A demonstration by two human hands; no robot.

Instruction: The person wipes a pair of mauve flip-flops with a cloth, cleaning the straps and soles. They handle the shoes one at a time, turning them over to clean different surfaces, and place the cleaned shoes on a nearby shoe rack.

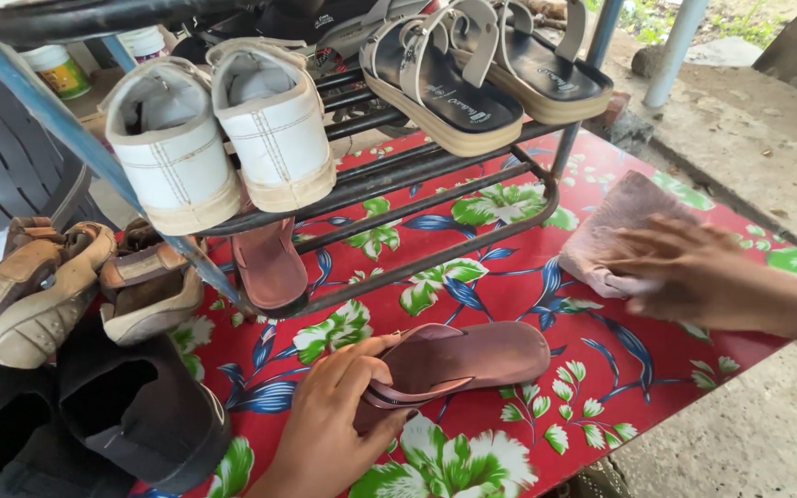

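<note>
At the far left, tan sandals (43,290) and black shoes (131,406) are lying beside the metal shoe rack (435,198), which is carrying a pair of white sneakers (223,138) and black-and-cream sandals (486,69). Near centre, the left hand (329,420) is gripping a brown slipper (458,360) at its heel, fingers (366,369) wrapped around the edge, the slipper resting on the red floral desk (546,277). To the right, the right hand (694,272), motion-blurred, is pressing a pinkish cloth (615,231) against the desk, fingers spread flat. Judgement: the cleaning step is in hand; next, the cloth needs bringing across to the slipper while the left hand steadies it.
</note>
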